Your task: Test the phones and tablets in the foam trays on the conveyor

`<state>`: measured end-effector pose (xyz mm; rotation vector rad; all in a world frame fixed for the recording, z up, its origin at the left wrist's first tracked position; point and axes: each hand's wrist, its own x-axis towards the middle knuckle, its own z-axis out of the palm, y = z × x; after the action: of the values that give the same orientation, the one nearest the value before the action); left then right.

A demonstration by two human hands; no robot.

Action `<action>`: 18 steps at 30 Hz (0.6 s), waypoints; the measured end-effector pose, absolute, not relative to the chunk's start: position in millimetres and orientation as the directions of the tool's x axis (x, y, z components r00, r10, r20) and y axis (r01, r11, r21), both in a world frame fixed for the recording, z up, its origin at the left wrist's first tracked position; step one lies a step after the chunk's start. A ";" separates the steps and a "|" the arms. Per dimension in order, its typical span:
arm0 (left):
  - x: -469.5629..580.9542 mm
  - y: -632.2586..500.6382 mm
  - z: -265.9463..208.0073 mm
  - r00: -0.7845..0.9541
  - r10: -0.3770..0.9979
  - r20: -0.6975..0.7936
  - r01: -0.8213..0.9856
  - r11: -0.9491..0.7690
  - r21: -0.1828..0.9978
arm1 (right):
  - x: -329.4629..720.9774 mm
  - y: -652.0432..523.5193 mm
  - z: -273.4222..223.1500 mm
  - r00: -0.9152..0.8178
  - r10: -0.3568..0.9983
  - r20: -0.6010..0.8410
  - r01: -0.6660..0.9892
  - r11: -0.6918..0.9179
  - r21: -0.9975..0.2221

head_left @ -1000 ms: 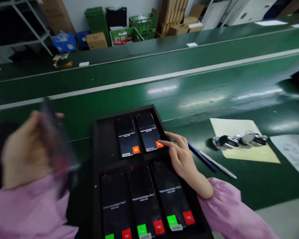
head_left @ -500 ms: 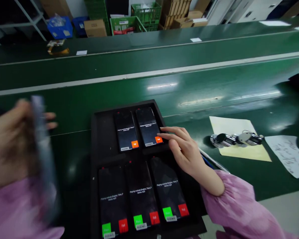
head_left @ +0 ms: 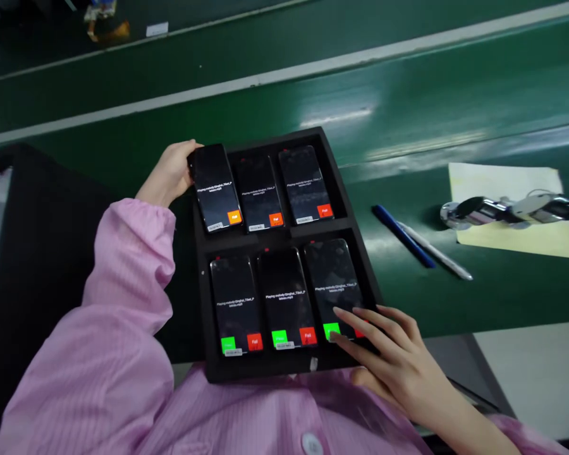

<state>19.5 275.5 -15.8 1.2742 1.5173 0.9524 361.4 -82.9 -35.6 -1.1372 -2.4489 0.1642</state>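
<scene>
A black tray (head_left: 284, 370) holds several smartphones in two rows, their dark screens lit with text and coloured boxes. At the tray's far left corner, my left hand (head_left: 173, 167) is closed round the edge of a smartphone (head_left: 213, 183), which sits slightly raised over its slot. My right hand (head_left: 389, 351) hovers at the near right smartphone (head_left: 334, 278), fingers spread, one fingertip at its green box. Green and red boxes show on the near row, including the middle smartphone (head_left: 287, 294). On the far row only orange or red boxes appear, as on the far right smartphone (head_left: 306, 180).
Right of the tray lie a blue pen (head_left: 403, 236) and a white pen (head_left: 439, 253). Beyond them, shiny metal parts (head_left: 507, 208) rest on yellow paper (head_left: 512, 243). A dark box-like holder (head_left: 47, 253) stands at the left.
My left hand has brought a smartphone from the left into the tray's far left slot area. My right hand has moved from the far right smartphone to the near right one. The view has tilted down.
</scene>
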 end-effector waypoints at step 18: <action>22.4 268.1 -1.4 0.200 0.980 -0.014 0.941 -0.188 0.282 | 249.1 -27.0 -7.8 -0.633 0.635 0.443 0.583 0.767 -0.267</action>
<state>22.4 268.1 -1.4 2.2457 1.8366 0.2482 249.1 -27.0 -7.8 -0.9125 -2.4392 0.1336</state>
